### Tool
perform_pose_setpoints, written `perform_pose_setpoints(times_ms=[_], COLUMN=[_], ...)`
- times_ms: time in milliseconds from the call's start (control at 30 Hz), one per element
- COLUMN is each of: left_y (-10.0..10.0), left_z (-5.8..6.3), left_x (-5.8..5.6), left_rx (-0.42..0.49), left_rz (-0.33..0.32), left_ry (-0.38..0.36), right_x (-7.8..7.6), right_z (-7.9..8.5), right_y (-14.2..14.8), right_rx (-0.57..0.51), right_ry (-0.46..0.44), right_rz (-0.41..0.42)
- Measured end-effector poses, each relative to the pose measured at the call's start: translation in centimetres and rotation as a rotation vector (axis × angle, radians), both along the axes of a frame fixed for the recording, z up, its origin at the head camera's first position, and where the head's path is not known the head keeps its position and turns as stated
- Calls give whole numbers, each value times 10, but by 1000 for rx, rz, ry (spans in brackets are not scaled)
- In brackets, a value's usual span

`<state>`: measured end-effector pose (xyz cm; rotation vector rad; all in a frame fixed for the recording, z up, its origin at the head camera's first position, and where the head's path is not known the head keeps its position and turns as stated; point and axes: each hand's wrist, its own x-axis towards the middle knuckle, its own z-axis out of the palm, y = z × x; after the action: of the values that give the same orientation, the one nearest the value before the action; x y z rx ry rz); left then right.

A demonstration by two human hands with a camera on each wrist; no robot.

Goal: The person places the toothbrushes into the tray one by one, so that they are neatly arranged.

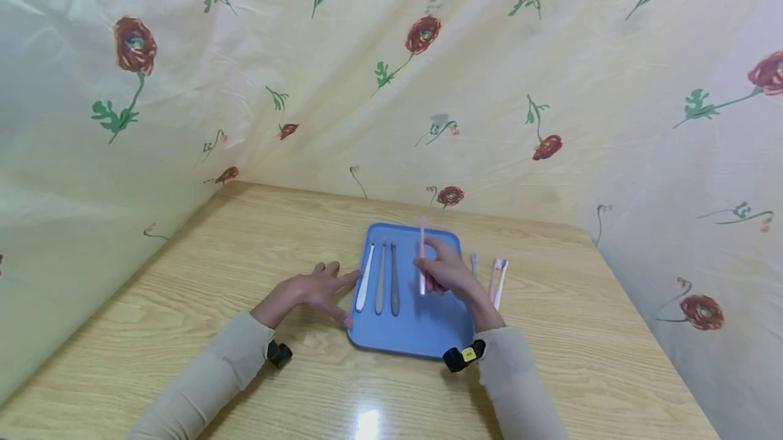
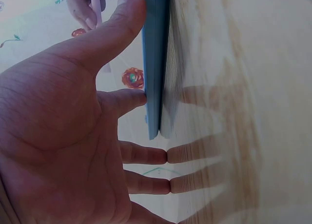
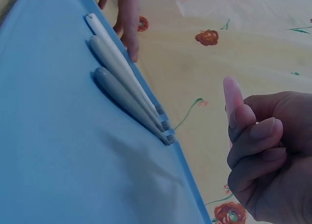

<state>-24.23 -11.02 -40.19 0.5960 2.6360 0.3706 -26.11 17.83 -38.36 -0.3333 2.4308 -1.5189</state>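
Head view: pink toothbrush (image 1: 422, 248) pinched in right grip (image 1: 448, 272), above blue tray (image 1: 422, 331); left grip (image 1: 317, 289) spread.

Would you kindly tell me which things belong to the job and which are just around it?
Apparently the job's: pink toothbrush, held; blue tray; three toothbrushes on it; likely, loose toothbrushes to its right.
Just around: wooden table, flowered sheet.

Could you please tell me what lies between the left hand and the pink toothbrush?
In the head view, three toothbrushes lie there on the blue tray.
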Motion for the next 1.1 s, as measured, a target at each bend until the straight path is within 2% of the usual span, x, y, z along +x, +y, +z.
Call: perform_pose_setpoints(times_ms=[567, 1100], left_y=[0, 0], left_z=[1, 0], left_x=[0, -1], left_rx=[5, 5], left_rz=[0, 3], left_ry=[2, -1], right_x=[-2, -4], right_z=[-20, -35], right_y=[-15, -19], right_rx=[69, 62], right_ry=[-35, -53], right_rz=[1, 42])
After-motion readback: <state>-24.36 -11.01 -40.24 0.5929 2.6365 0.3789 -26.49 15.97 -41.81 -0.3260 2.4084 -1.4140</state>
